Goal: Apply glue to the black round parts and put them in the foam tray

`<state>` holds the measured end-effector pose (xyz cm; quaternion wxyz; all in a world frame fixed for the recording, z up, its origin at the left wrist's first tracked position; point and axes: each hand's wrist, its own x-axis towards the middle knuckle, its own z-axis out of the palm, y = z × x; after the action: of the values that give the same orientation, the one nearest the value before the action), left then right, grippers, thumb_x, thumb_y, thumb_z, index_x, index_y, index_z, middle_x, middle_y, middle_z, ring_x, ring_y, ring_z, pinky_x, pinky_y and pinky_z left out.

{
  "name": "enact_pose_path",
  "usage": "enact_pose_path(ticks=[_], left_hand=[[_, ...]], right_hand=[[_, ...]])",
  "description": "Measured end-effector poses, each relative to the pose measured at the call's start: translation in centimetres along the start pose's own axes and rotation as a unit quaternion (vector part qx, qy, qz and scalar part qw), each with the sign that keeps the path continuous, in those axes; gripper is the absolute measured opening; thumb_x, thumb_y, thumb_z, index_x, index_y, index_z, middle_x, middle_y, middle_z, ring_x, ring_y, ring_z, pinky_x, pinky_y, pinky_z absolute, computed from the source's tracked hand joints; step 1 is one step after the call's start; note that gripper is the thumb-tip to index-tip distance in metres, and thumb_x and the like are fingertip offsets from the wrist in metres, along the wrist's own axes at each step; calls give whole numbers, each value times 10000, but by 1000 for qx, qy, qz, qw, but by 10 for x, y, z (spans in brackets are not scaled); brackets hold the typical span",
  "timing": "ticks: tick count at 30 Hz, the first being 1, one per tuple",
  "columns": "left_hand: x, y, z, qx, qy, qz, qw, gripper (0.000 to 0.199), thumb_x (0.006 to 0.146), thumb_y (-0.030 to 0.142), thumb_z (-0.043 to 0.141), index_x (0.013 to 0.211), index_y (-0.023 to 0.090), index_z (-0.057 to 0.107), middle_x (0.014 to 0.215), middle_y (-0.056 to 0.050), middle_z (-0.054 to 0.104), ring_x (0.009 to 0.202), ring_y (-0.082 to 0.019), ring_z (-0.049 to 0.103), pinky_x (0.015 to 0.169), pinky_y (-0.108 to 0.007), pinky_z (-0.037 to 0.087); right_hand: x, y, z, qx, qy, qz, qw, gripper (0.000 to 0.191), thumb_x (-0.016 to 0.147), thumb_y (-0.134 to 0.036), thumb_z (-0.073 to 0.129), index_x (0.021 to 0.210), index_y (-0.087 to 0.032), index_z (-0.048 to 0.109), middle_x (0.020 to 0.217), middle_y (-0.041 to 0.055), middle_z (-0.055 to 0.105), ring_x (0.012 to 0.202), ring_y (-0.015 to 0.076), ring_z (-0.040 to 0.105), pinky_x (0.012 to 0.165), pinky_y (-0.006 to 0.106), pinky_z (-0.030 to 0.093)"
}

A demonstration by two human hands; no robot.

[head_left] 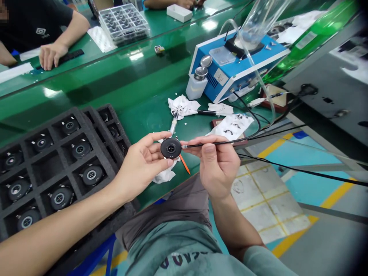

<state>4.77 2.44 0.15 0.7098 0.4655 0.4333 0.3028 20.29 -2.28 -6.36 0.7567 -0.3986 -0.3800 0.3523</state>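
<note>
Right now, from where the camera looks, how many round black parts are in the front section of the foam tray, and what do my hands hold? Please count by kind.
Round black parts in the front section of the black foam tray: 8
Round black part in the left hand: 1
Thin black tool in the right hand: 1
Total: 10

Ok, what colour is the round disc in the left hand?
The round disc is black, with small pale contacts at its centre; best seen in the head view.
</note>
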Motion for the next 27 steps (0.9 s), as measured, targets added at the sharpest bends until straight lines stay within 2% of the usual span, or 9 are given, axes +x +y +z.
enact_pose_path(ticks=[11,27], left_hand=[[0,0,0,8,-4,-6,1000,575,730,77,832,1251,174,610,994,-33,776,859,-123,723,823,-246,594],[-1,2,1,10,0,-6,1000,558,711,86,837,1217,185,625,986,-37,770,861,-163,733,827,-294,592]], right_hand=[[0,0,1,14,24,33,999,121,989,-326,631,988,-217,684,908,18,765,838,196,791,750,364,705],[0,-3,1,8,23,44,999,121,987,-334,635,976,-219,671,904,18,767,822,184,787,759,357,700]])
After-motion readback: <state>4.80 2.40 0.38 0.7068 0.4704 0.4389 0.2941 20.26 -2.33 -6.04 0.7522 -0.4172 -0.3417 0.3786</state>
